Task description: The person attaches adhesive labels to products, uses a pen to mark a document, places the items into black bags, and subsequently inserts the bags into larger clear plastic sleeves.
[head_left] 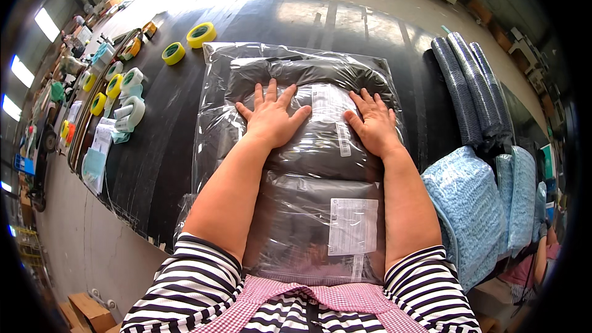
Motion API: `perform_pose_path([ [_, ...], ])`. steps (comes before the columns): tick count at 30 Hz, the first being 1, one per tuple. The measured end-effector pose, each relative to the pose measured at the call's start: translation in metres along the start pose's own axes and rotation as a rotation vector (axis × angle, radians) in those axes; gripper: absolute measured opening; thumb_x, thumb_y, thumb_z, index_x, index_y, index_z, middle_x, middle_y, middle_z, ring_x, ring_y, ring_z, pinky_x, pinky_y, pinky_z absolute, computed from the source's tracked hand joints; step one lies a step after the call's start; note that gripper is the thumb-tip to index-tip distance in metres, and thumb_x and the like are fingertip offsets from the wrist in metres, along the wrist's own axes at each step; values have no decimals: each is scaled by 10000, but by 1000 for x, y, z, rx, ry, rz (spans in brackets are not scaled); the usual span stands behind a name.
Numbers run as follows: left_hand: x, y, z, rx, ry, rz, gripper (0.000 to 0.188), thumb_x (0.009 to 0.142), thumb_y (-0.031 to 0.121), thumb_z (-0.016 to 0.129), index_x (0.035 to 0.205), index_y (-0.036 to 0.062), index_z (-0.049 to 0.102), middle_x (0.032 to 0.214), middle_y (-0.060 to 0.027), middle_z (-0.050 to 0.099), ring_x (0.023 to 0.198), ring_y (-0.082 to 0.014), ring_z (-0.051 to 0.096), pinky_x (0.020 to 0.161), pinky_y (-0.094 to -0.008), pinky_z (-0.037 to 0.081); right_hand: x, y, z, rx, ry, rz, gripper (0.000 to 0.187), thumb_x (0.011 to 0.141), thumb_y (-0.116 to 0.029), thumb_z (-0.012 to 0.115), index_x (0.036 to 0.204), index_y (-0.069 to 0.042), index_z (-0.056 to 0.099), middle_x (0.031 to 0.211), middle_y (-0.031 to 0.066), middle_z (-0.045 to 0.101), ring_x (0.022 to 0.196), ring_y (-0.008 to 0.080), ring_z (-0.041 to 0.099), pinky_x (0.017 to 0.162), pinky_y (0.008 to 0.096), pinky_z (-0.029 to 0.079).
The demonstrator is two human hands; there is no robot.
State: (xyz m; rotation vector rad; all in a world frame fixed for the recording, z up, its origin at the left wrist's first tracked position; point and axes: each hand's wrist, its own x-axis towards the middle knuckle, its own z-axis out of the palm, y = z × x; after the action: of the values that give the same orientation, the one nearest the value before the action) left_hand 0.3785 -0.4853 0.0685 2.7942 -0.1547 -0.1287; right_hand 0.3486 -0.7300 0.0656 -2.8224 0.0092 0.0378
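Note:
In front of me on the black table lies a clear plastic bag [216, 117] with a folded dark padded item [308, 74] inside. My left hand [271, 117] rests on its upper left part, palm down with the fingers spread. On the upper right part lies my right hand [375, 124], also flat with its fingers apart. A white printed label [330, 102] shows between the hands. Closer to my body is a second bagged dark item [290, 228] with its own white label [353, 227].
Yellow tape rolls [201, 35] sit at the back left; more rolls and label reels [131, 113] line the left edge of the black table [160, 160]. At the right lie dark wrapped rolls [472, 86] and light blue knitted bundles [468, 209]. Another person's arm [542, 256] shows at the lower right.

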Motion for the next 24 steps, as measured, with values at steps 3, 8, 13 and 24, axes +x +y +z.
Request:
perform_pose_path([
  [3,-1,-2,0,-18,-7,1,757,915,715,463,1549,310,382,1678,-115,167,1554,-351,53,1136,-732,-24,-1,-3,-1,-4,-3,4,725,959,-706,388,1546,-281,394,1647,64,280,1532,317,181,1219,572,111],
  [8,0,-4,4,-19,3,8,755,914,713,468,1548,313,383,1677,-113,168,1554,-350,57,1134,-737,-17,-2,-3,1,-16,-4,8,720,961,-699,393,1546,-279,394,1646,67,281,1530,320,185,1219,571,115],
  [13,-1,-5,5,-19,20,14,756,911,718,470,1544,313,389,1674,-112,179,1552,-348,67,1133,-740,-11,-1,-1,4,-26,9,-7,725,960,-702,391,1546,-275,393,1645,68,285,1528,322,189,1216,574,116],
  [24,-1,-7,11,8,39,20,759,912,725,469,1546,316,382,1672,-109,184,1551,-345,72,1132,-739,-8,-1,3,11,-21,58,-44,733,960,-711,376,1540,-263,406,1634,86,304,1519,337,203,1212,577,119],
])
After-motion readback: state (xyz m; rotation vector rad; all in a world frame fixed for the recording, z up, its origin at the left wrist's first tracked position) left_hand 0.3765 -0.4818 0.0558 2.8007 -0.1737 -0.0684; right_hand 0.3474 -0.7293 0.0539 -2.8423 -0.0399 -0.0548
